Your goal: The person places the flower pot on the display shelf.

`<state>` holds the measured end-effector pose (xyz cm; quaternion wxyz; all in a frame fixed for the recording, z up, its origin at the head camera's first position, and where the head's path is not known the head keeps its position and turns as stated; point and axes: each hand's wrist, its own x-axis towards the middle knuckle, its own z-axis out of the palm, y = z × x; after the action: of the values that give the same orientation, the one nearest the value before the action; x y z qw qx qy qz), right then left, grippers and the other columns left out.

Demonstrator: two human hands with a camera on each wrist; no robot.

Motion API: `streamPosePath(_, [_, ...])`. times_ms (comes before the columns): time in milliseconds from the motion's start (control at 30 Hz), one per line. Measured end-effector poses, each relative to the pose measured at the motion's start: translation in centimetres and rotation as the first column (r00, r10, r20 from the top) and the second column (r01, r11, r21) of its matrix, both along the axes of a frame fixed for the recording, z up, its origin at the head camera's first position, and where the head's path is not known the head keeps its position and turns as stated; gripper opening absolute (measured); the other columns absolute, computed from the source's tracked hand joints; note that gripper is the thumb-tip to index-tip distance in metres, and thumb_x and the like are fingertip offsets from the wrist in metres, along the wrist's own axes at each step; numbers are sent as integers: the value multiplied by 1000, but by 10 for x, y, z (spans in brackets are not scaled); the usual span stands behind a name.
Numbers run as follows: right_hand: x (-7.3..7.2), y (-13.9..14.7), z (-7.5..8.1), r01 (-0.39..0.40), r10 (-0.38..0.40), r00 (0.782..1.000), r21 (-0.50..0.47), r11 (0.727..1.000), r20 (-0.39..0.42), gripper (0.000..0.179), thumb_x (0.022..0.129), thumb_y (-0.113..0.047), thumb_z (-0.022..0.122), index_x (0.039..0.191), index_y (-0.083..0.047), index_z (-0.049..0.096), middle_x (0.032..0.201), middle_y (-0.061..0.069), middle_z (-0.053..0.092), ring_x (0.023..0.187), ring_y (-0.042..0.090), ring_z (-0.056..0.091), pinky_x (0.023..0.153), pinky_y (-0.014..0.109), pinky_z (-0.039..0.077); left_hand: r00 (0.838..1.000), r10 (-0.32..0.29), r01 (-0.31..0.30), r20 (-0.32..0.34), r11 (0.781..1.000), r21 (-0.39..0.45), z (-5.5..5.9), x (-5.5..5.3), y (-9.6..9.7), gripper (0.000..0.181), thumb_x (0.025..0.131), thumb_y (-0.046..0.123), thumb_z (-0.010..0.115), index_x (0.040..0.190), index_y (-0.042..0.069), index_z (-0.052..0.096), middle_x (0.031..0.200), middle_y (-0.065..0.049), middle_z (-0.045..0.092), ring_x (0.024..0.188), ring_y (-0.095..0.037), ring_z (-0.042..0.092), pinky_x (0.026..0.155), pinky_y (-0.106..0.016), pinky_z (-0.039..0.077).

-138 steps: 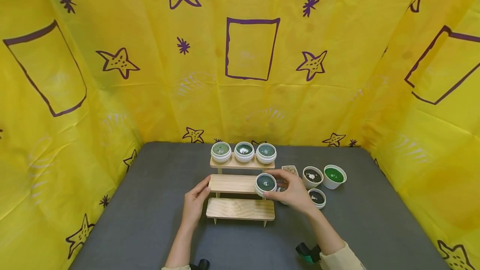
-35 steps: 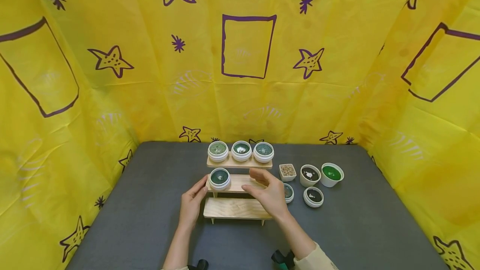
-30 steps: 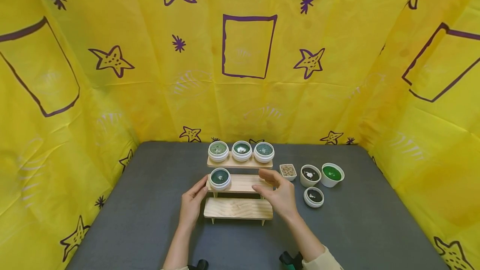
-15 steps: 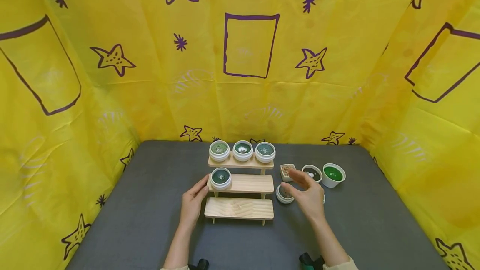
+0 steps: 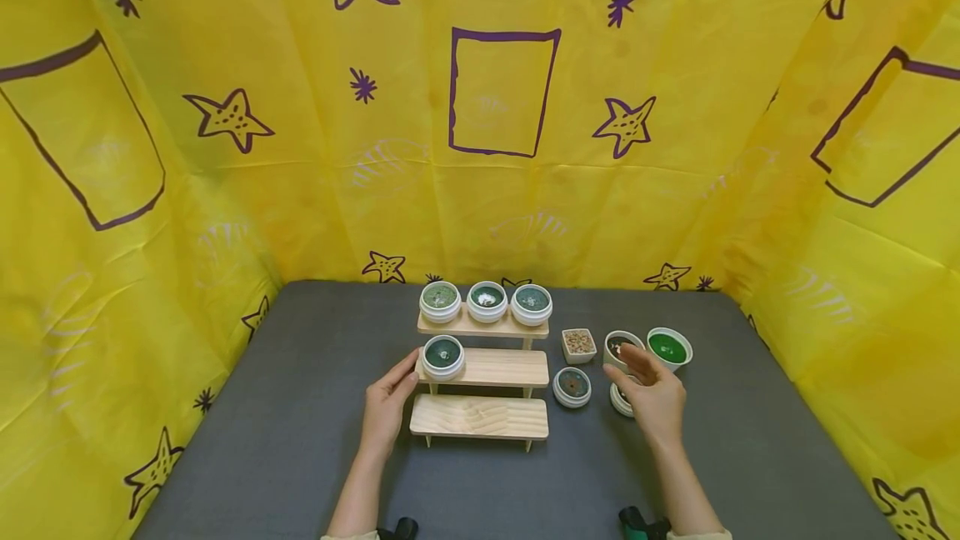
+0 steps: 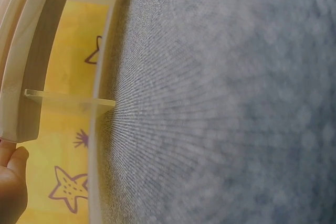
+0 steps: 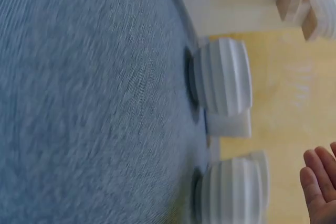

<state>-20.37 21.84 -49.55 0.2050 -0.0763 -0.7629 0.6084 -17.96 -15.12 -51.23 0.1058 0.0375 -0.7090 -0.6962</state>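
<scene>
In the head view my left hand holds the left end of the middle board of a three-tier wooden stand, fingertips at its end. At the left of that board sits a white ribbed pot with dark teal filling. My right hand is over the right-hand group, fingers apart with nothing between them. It partly covers a low white pot and a taller white cup with dark filling. Left of it, a low pot with grey-green filling stands on the table. The right wrist view shows ribbed pots beside the raised fingers.
The top board carries three white pots in a row. Right of the stand are a small square dish of beige grains and a white cup of bright green. The lowest board is in front. Yellow cloth surrounds the grey table.
A teal-filled pot, earlier in my right hand, now stands at the middle board's left. The right hand has since moved right, off the stand. My left hand keeps its place.
</scene>
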Motion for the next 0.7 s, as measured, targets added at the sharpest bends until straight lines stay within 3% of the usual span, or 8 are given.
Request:
streamPosePath(267, [-3, 20, -13, 77, -79, 997, -78, 994, -21, 43, 74, -1, 84, 113, 8, 69, 84, -26, 70, 81, -9, 69, 72, 5, 54, 1000, 0, 0, 1, 1000, -8, -1, 0, 0, 40, 98, 6, 57, 138, 1, 56, 143, -14, 55, 117, 15, 52, 99, -3, 41])
streamPosePath(567, [1, 34, -13, 81, -89, 982, 50, 995, 169, 46, 77, -21, 85, 117, -4, 70, 87, -28, 68, 78, -18, 62, 70, 2, 50, 1000, 3, -3, 11, 1000, -1, -1, -1, 0, 40, 98, 6, 57, 138, 2, 56, 143, -13, 56, 117, 14, 52, 98, -3, 42])
streamPosePath(633, [2, 36, -13, 79, -93, 977, 82, 993, 193, 47, 77, -23, 85, 117, -5, 70, 93, -22, 72, 77, -20, 61, 69, 2, 49, 1000, 6, -6, 14, 1000, 2, -1, -1, 0, 40, 98, 6, 57, 138, 2, 57, 143, -13, 56, 117, 15, 52, 98, -3, 42])
streamPosePath(700, [2, 39, -12, 50, -78, 969, 121, 991, 236, 51, 78, -26, 85, 121, -6, 68, 106, -8, 76, 81, -18, 61, 70, 1, 48, 1000, 6, -6, 16, 1000, 4, -1, -1, 0, 40, 98, 6, 57, 138, 2, 57, 143, -13, 56, 117, 15, 52, 98, -3, 42])
